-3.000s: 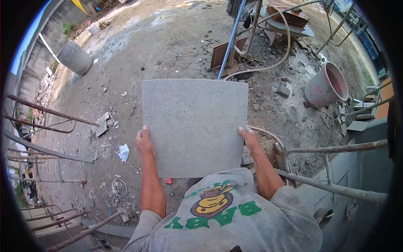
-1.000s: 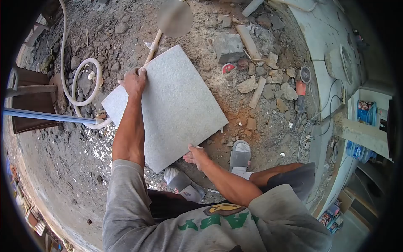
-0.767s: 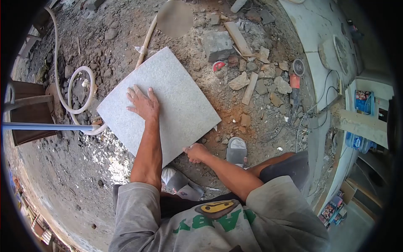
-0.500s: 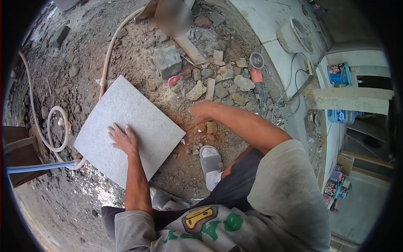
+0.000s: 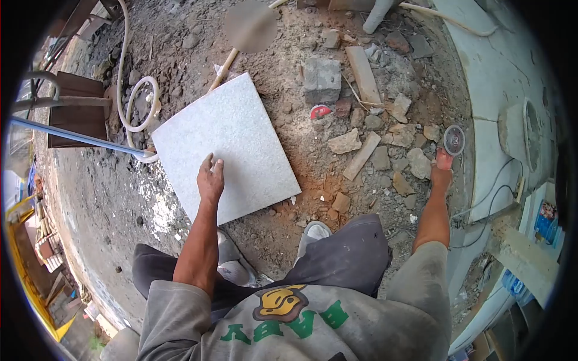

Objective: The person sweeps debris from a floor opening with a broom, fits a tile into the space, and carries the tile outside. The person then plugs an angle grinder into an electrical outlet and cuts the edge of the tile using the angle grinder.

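Observation:
A square pale speckled tile [image 5: 238,150] lies on the dirt in front of me. My left hand [image 5: 210,180] is over its lower left part, fingers up and somewhat apart, holding nothing; whether it touches the surface I cannot tell. Out to the right, my right hand [image 5: 441,173] is closed round the body of an angle grinder [image 5: 444,159]. The grinder's round disc [image 5: 454,140] points away from me, and the hand covers most of its body. A red disc piece [image 5: 320,111] lies beyond the tile's right edge.
Broken stones [image 5: 345,141] and a grey block [image 5: 323,80] lie between tile and grinder, with a wooden strip [image 5: 362,155] among them. A pale hose [image 5: 155,96] curls at left. At right are a cable [image 5: 494,201] and a bucket [image 5: 522,135] on a concrete ledge.
My right hand has moved from beside the tile's right corner out to the grinder and taken hold of it. My left hand has lifted from its flat position on the tile. The view has shifted.

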`<state>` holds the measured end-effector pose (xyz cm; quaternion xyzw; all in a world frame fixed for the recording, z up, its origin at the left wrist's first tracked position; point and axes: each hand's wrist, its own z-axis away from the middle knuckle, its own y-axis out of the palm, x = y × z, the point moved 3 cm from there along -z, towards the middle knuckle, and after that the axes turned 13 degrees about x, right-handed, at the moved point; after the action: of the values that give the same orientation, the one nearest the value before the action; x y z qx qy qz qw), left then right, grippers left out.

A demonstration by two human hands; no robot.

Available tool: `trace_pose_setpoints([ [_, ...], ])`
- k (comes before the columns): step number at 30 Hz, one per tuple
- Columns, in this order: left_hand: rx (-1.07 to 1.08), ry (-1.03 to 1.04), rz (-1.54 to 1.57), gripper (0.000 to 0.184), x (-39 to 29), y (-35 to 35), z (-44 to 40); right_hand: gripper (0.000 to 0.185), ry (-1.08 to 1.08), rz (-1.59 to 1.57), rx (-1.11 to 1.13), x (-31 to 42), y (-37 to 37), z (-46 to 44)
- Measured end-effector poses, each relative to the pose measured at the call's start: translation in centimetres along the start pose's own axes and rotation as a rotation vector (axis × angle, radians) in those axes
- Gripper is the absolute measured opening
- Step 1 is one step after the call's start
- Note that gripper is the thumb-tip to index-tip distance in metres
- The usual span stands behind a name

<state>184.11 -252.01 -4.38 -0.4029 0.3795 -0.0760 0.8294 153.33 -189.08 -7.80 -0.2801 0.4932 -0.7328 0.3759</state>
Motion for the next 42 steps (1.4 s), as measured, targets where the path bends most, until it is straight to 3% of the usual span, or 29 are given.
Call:
trace_pose_setpoints([
  [5, -0.016, 0.022, -0.028, 0.045, -0.8, 4.5, 3.1, 0.085, -0.042, -0.106, 0.161, -2.4, 1.8, -5.9],
  [12, 0.052, 0.077, 0.033, 0.043, -4.8, 5.5, 6.7, 0.082, -0.129, -0.086, 0.178, -0.8, -2.6, -2.2],
  [14, 0.109, 0.047, 0.039, 0.048, -6.3, 5.4, 7.0, 0.072, -0.300, -0.298, 0.182, -0.7, -2.6, -2.1],
  [15, 0.200, 0.025, 0.134, 0.049, -7.9, 5.5, 7.2, 0.072, -0.306, -0.305, 0.171, 0.7, -3.9, -0.5],
  [17, 0.363, 0.051, 0.295, 0.058, -11.4, 6.4, 7.8, 0.057, -0.368, -0.885, 0.513, 5.5, -5.5, 6.9],
  [20, 0.634, 0.190, 0.439, 0.067, -18.8, 7.7, 8.3, 0.040, -0.444, -1.146, 0.812, 11.0, -4.7, 11.7],
  [25, 0.908, 0.372, 0.527, 0.079, -26.9, 7.4, 9.3, 0.036, -0.653, -1.226, 1.080, 20.2, -7.3, 24.0],
  [28, 0.895, 0.532, 0.706, 0.074, -29.7, 3.1, 10.2, 0.039, -0.657, -1.280, 1.099, 22.5, -8.7, 29.6],
  [30, 0.806, 0.579, 0.733, 0.067, -29.2, 0.8, 10.6, 0.041, -0.763, -1.169, 1.026, 23.5, -9.7, 32.4],
  [32, 0.936, 0.492, 0.933, 0.066, -27.8, -1.3, 11.5, 0.043, -0.771, -1.157, 1.073, 23.8, -9.8, 35.0],
  [34, 1.015, 0.514, 0.965, 0.070, -25.6, -3.1, 11.1, 0.045, -0.726, -1.417, 1.210, 24.0, -10.5, 38.4],
  [35, 1.077, 0.505, 1.021, 0.072, -24.3, -3.6, 11.1, 0.049, -0.665, -1.463, 1.389, 24.1, -9.9, 39.6],
  [36, 1.140, 0.493, 1.076, 0.073, -22.9, -4.1, 11.0, 0.049, -0.677, -1.464, 1.371, 24.1, -9.7, 40.9],
  [38, 1.234, 0.456, 1.098, 0.078, -20.3, -5.7, 10.2, 0.052, -0.629, -1.555, 1.542, 24.5, -8.8, 44.1],
  [39, 1.400, 0.361, 1.100, 0.080, -19.2, -6.4, 10.1, 0.051, -0.646, -1.641, 1.382, 24.8, -8.5, 45.1],
  [40, 1.558, 0.250, 1.103, 0.082, -17.9, -6.8, 10.4, 0.051, -0.641, -1.632, 1.392, 24.9, -7.8, 45.6],
  [42, 1.489, 0.212, 0.951, 0.091, -16.3, -7.2, 9.7, 0.050, -0.657, -1.508, 1.053, 24.8, -6.4, 45.8],
])
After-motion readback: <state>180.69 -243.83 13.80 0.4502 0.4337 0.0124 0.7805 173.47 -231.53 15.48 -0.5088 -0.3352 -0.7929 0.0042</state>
